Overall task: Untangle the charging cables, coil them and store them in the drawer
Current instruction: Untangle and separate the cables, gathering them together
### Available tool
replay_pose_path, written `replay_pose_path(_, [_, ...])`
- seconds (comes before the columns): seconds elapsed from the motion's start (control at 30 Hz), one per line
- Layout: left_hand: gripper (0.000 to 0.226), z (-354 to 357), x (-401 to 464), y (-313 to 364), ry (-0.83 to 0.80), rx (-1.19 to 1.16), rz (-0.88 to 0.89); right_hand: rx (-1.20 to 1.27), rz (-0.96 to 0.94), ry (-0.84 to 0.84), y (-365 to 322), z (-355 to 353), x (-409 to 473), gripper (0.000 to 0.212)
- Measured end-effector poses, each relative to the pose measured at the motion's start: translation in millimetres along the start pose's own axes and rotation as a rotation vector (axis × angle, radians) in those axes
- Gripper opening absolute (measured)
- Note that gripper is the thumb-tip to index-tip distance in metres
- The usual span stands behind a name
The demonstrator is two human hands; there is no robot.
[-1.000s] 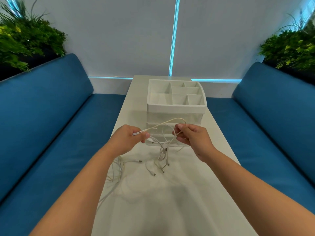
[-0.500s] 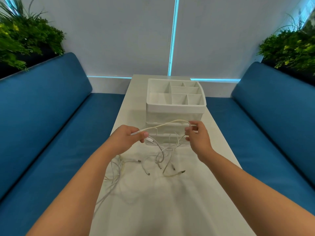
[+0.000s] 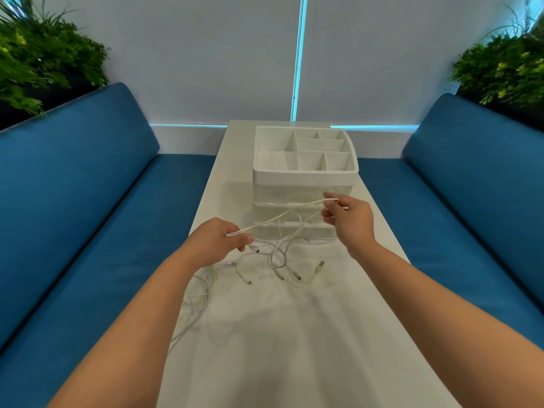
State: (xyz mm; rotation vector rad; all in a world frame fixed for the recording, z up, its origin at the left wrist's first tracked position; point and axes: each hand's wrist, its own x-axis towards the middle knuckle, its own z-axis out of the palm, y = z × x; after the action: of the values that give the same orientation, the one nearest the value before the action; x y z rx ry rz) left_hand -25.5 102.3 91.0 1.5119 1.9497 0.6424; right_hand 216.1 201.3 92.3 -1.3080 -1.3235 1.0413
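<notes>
Left hand (image 3: 216,241) and right hand (image 3: 350,220) each pinch one thin white charging cable (image 3: 279,216) in their fingers, above the tangled white cables (image 3: 276,260) on the white surface (image 3: 294,334).

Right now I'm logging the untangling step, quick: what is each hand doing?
Left hand: pinching one end of a white cable.
Right hand: pinching the same cable further along, held taut above the table.
</notes>
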Motion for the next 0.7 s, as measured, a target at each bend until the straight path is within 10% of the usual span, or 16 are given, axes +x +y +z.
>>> replay_pose_path(0.27, [0.041,-2.9,1.1,5.6,0.003,-0.063,0.031,-0.137,-0.09,0.112,11.8,-6.1,4.1,0.031])
replay_pose_path(0.43, [0.044,-6.6,0.4,7.5,0.024,-0.148,0.064,0.053,0.438,-0.057,21.4,2.3,-3.6,0.057])
replay_pose_path(0.57, [0.045,-5.2,-0.9,7.9,0.028,-0.182,0.09,0.126,0.729,-0.395,29.7,21.5,-24.7,0.033])
replay_pose_path(0.7, [0.042,-4.9,-1.6,5.3,-0.004,-0.166,0.086,0.412,0.84,-0.369,36.1,29.5,-21.3,0.03])
